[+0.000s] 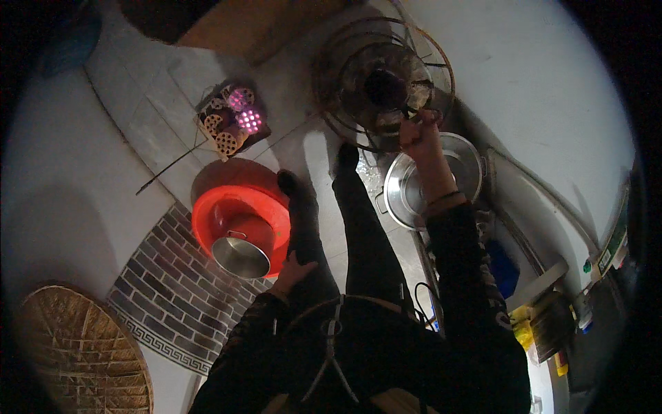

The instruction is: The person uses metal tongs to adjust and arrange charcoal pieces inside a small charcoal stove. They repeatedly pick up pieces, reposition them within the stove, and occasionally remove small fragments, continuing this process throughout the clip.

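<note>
My right hand reaches up to the lower right of a round iron stove with rusty rings and a dark centre, its fingers closed on a small dark part or tool that I cannot make out. Below that arm a large steel pot or lid with side handles lies on the floor. My left hand rests by my left leg with fingers apart, holding nothing. Just left of it stands a red plastic basin with a steel pot in it.
Honeycomb briquettes sit in a group at upper left, a thin rod beside them. A woven tray stands at lower left. A white wall and assorted items line the right; a brown wooden surface is at the top.
</note>
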The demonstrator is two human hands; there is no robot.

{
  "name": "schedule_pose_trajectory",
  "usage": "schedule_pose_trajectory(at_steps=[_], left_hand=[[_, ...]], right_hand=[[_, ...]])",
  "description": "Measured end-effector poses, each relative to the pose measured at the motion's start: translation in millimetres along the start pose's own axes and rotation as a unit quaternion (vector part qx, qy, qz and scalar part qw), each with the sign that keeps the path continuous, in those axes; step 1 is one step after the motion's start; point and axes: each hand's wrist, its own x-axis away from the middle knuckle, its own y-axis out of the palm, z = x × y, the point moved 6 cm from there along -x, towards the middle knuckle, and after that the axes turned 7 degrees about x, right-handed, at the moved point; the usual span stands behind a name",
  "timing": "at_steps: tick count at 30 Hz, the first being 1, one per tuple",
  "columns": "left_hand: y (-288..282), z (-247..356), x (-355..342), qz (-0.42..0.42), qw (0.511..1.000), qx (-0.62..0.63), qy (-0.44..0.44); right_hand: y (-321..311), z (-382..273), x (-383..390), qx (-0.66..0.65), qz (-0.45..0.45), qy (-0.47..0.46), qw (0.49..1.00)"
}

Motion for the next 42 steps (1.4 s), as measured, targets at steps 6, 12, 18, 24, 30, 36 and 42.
schedule_pose_trajectory(at_steps=[6,12,18,24,30,36,42], left_hand=[[0,11,9,-0.006,0.999,-0.026,-0.046],[-9,22,9,0.002,0.999,-0.036,-0.038],[-9,16,2,-0.015,0.998,-0.037,-0.044],[-9,16,3,-0.014,0.999,-0.026,-0.036],[-6,11,2,-0.004,0.999,-0.027,-0.033],[-4,14,-2,0.003,0.999,-0.043,-0.03],[-12,34,10,-0.006,0.997,-0.054,-0.049]], right_hand=[[2,10,-19,0.008,-0.039,0.083,0.996],[-9,18,19,0.183,-0.028,0.026,0.982],[-13,15,46,0.13,-0.074,0.071,0.986],[-14,8,62,0.166,0.037,0.022,0.985],[20,8,63,0.069,-0.05,0.087,0.993],[17,10,16,0.022,-0.11,0.136,0.984],[-12,9,-17,0.063,-0.053,0.09,0.993]])
